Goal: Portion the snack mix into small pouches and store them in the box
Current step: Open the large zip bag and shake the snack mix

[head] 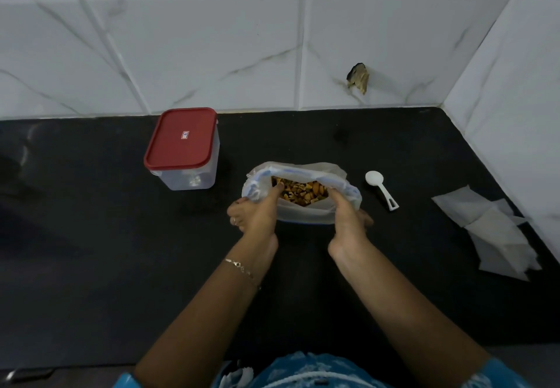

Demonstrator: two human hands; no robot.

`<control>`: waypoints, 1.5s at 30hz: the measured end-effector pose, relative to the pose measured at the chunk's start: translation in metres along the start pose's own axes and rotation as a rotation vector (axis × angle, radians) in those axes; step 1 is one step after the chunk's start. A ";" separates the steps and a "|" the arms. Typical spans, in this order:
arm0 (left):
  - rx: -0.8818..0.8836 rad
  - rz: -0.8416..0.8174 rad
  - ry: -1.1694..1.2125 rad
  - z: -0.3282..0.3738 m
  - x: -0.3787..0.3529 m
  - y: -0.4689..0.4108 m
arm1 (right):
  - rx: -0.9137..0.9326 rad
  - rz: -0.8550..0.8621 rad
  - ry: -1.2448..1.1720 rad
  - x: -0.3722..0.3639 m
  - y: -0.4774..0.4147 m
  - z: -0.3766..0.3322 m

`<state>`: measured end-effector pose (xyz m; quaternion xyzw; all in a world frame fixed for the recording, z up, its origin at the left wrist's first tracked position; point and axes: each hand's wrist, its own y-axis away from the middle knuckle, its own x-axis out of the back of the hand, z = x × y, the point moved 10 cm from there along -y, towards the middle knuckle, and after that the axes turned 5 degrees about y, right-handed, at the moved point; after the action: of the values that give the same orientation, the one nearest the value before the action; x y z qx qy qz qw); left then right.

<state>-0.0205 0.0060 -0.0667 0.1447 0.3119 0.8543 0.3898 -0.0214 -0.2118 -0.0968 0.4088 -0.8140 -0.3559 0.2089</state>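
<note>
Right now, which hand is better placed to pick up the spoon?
Right, probably. The right hand grips the bag on the side where the spoon lies; the left hand grips its far rim.

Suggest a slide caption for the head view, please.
Left hand and right hand hold open snack bag near spoon, pouches, box.

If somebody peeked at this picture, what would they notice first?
The left hand and right hand grip a clear plastic bag of brown snack mix mid-picture on the black counter. Back left stands a clear plastic box with a red lid; a white plastic spoon lies right of the bag.
</note>
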 end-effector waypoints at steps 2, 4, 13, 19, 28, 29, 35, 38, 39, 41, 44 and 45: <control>-0.024 -0.015 -0.023 0.005 -0.006 -0.002 | 0.010 0.026 0.006 -0.002 -0.003 -0.004; -0.034 -0.091 -0.016 0.006 -0.012 -0.004 | 0.026 0.017 -0.009 -0.004 -0.006 -0.004; -0.018 -0.263 0.097 -0.005 0.007 -0.007 | 0.035 -0.246 -0.282 0.010 0.006 0.007; -0.025 -0.287 0.104 -0.003 0.009 -0.004 | -0.039 -0.397 -0.289 0.003 0.017 0.003; 0.145 -0.278 0.358 -0.009 0.000 -0.011 | -0.142 -0.381 -0.413 0.000 0.003 -0.005; 0.157 -0.279 0.372 -0.010 -0.002 -0.011 | -0.141 -0.380 -0.400 -0.002 0.002 -0.005; 0.098 -0.294 0.326 -0.012 -0.015 -0.008 | -0.061 -0.402 -0.324 -0.017 0.000 -0.006; 0.012 -0.303 0.254 -0.006 -0.016 -0.008 | -0.044 -0.398 -0.281 -0.021 -0.001 -0.006; -0.020 -0.321 0.242 -0.003 -0.018 -0.007 | -0.033 -0.396 -0.267 -0.021 -0.002 -0.006; -0.097 -0.353 0.207 -0.001 -0.019 -0.011 | -0.021 -0.394 -0.257 -0.022 -0.002 -0.005; -0.214 -0.399 0.139 0.001 -0.018 -0.006 | -0.012 -0.372 -0.232 -0.022 -0.003 -0.005; -0.236 -0.426 0.120 0.001 -0.019 -0.002 | -0.010 -0.363 -0.223 -0.022 -0.003 -0.005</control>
<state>-0.0068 -0.0069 -0.0675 -0.0219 0.2563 0.7904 0.5560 -0.0038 -0.1976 -0.0968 0.5058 -0.7432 -0.4349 0.0520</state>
